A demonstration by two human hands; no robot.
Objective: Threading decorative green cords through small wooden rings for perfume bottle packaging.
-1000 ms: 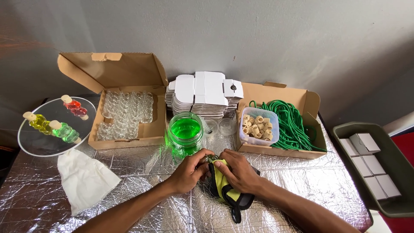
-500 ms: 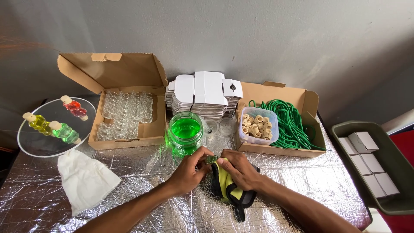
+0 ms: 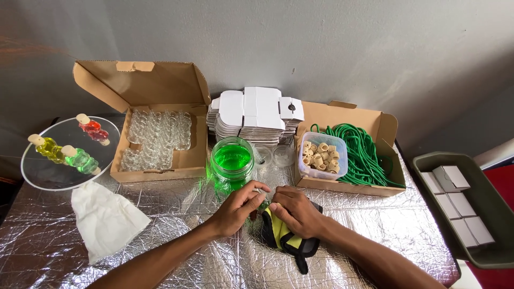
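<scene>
My left hand (image 3: 240,207) and my right hand (image 3: 297,212) meet fingertip to fingertip on the foil-covered table (image 3: 176,235), just in front of a glass jar of green liquid (image 3: 231,160). Both pinch a small green object (image 3: 262,205), mostly hidden by the fingers, so I cannot tell what it is. My right hand lies over a black and yellow cloth (image 3: 284,241).
A carton of small empty glass bottles (image 3: 158,142) stands back left, beside flat white cartons (image 3: 257,112). At the right, a carton holds green cord (image 3: 367,150) and a tub of corks (image 3: 320,155). A clear round plate (image 3: 43,174) carries three filled bottles. There is also a white cloth (image 3: 107,219) and a tray of white boxes (image 3: 460,208).
Both hands stay together over the cloth; only the fingers have shifted around the small object, and my left fingers now spread a little wider.
</scene>
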